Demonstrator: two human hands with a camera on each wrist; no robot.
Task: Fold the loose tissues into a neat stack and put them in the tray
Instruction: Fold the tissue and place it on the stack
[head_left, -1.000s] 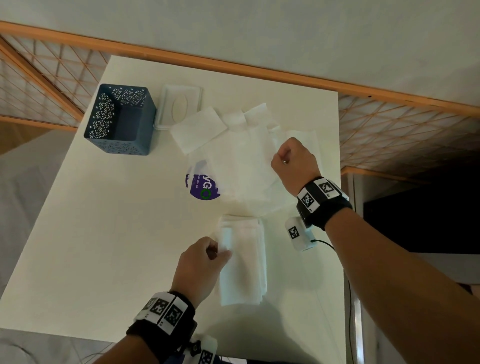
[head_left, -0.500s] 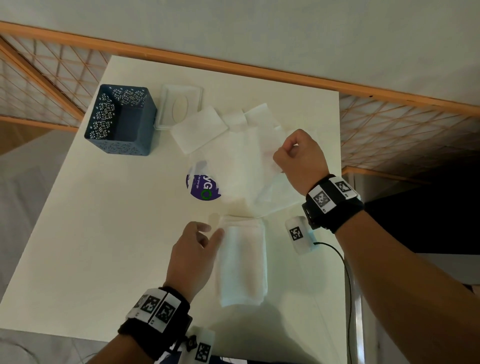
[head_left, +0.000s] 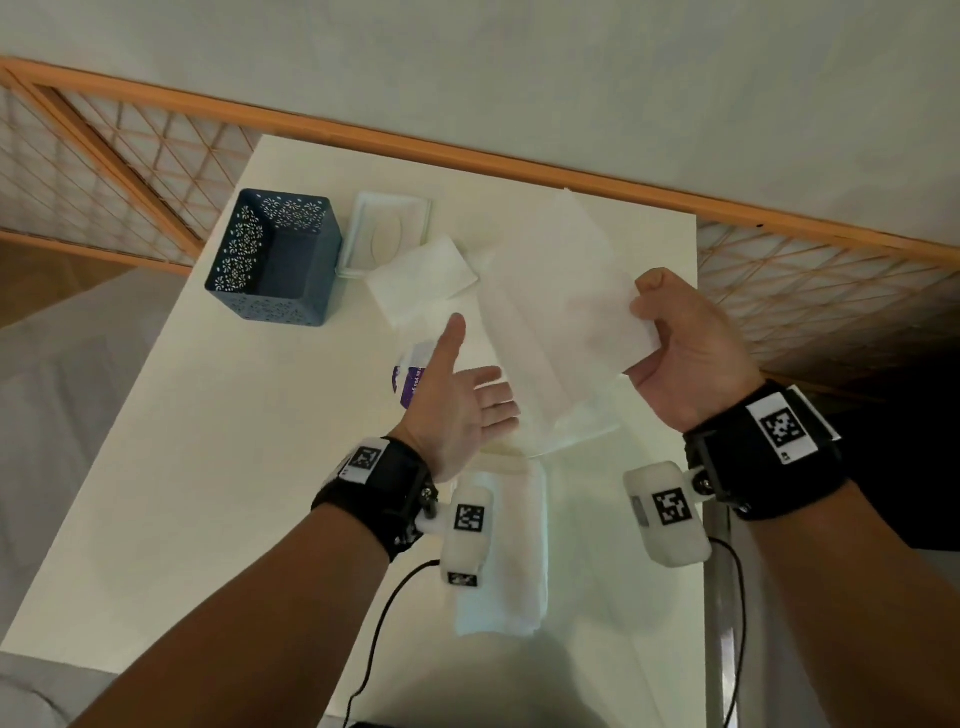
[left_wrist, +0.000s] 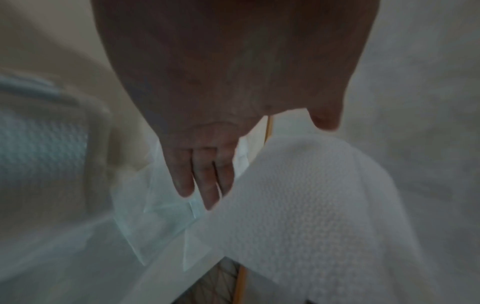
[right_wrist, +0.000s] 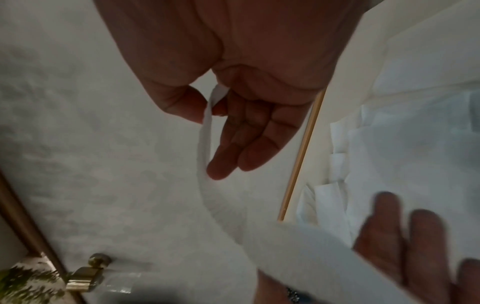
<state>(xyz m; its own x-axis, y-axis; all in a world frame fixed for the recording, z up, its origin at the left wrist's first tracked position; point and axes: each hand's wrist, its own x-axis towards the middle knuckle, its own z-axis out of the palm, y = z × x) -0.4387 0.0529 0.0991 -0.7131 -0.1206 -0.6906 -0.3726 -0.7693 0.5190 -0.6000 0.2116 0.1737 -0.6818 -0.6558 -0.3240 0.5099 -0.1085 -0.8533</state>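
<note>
our right hand (head_left: 685, 353) has a pinch grip on a raised tissue (head_left: 561, 312) while our left hand (head_left: 457, 405) lies flat, fingers straight, under it above the desk (head_left: 208, 467).

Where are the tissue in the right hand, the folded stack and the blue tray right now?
lifted tissue (head_left: 561, 312): head view, middle of the sheet that the right hand (head_left: 685, 348) pinches.
folded stack (head_left: 519, 561): head view, bare top beside the left wrist camera.
blue tray (head_left: 260, 260): head view, perforated left wall.
</note>
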